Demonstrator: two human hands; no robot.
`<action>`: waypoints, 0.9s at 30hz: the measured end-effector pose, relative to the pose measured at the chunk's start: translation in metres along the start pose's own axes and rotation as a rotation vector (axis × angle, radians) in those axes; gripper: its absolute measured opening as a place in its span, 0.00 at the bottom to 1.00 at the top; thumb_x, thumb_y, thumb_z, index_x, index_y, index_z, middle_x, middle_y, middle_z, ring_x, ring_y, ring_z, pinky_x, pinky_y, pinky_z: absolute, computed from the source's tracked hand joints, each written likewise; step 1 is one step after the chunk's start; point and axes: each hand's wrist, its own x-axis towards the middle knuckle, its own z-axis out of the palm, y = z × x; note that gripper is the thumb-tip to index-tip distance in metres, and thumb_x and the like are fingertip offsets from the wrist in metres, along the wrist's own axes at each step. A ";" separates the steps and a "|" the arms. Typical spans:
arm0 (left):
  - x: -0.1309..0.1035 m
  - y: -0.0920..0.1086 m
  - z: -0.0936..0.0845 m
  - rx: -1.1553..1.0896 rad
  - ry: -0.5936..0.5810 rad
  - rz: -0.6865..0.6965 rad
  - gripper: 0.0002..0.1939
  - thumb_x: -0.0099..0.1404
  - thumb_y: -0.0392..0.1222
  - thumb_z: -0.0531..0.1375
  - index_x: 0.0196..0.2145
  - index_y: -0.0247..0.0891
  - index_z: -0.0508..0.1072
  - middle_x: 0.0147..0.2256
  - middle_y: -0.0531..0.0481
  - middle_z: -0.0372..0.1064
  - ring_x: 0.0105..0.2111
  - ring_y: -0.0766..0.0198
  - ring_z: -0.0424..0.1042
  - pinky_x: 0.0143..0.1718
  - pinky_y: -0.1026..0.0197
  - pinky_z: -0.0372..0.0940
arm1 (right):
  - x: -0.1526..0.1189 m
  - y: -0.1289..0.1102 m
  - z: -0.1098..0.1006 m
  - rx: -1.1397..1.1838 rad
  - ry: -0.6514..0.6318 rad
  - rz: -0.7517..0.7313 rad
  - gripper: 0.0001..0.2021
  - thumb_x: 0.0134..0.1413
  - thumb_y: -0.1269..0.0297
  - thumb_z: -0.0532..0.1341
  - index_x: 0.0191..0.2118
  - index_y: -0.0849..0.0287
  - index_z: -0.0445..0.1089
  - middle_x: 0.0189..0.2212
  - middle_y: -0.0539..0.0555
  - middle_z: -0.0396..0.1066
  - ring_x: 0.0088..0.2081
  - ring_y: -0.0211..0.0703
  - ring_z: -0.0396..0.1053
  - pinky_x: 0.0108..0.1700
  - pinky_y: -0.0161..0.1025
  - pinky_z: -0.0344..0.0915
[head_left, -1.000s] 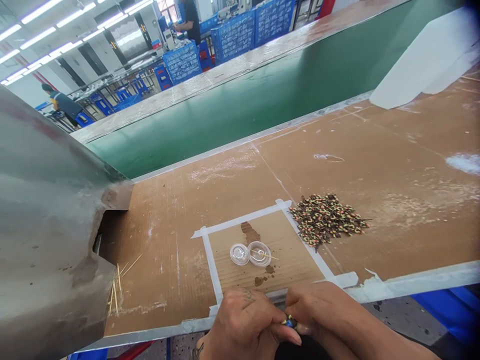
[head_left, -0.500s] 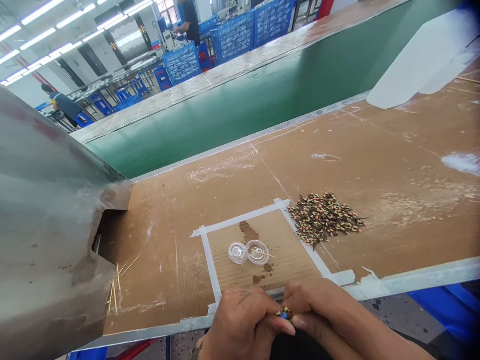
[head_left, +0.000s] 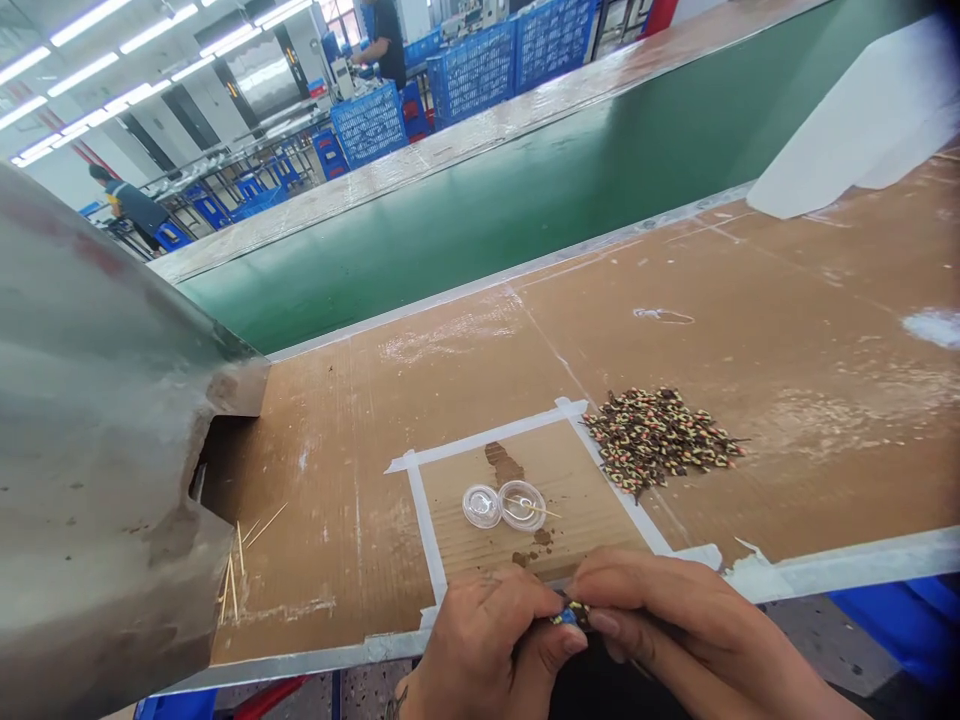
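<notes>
A small piece with blue, yellow and dark parts point(head_left: 570, 612) is pinched between both hands at the table's front edge; its exact kind is too small to make out. My left hand point(head_left: 491, 635) closes thumb and forefinger on its left side. From the right, my right hand point(head_left: 675, 620) grips its other end with thumb and fingertips. Just beyond the hands, a clear plastic cup point(head_left: 523, 505) stands with a thin wooden stick point(head_left: 544, 511) lying across it. Its round lid point(head_left: 481, 507) lies beside it, on cardboard framed by white tape point(head_left: 425, 525).
A heap of small dark, yellow and red pieces point(head_left: 660, 440) lies right of the taped area. Several thin sticks point(head_left: 232, 585) lie by a metal housing point(head_left: 112, 430) at left. A green conveyor belt point(head_left: 465, 220) runs behind the table. Two people are in the background.
The fingers have shifted around the small piece, and more of its blue and yellow surface shows. My right hand sits slightly higher. The whole view has moved a little.
</notes>
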 end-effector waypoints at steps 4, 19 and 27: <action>-0.001 0.001 0.001 0.022 0.009 -0.022 0.14 0.82 0.46 0.54 0.39 0.38 0.72 0.27 0.50 0.76 0.24 0.64 0.75 0.27 0.63 0.64 | -0.002 0.003 0.002 -0.018 -0.001 0.026 0.07 0.76 0.66 0.59 0.44 0.51 0.74 0.30 0.45 0.73 0.30 0.34 0.73 0.32 0.29 0.68; -0.010 -0.001 0.009 0.020 0.027 -0.107 0.15 0.81 0.46 0.53 0.34 0.41 0.68 0.24 0.49 0.75 0.22 0.62 0.74 0.26 0.59 0.59 | 0.008 -0.006 0.001 -0.066 0.028 -0.080 0.11 0.73 0.73 0.58 0.42 0.51 0.73 0.31 0.46 0.77 0.30 0.35 0.75 0.32 0.28 0.71; -0.011 -0.001 0.010 0.051 0.015 -0.112 0.12 0.77 0.39 0.56 0.32 0.41 0.66 0.23 0.51 0.73 0.20 0.63 0.71 0.24 0.59 0.56 | 0.010 -0.007 0.000 -0.061 -0.012 -0.066 0.14 0.69 0.78 0.55 0.37 0.53 0.72 0.30 0.46 0.76 0.30 0.35 0.76 0.34 0.30 0.71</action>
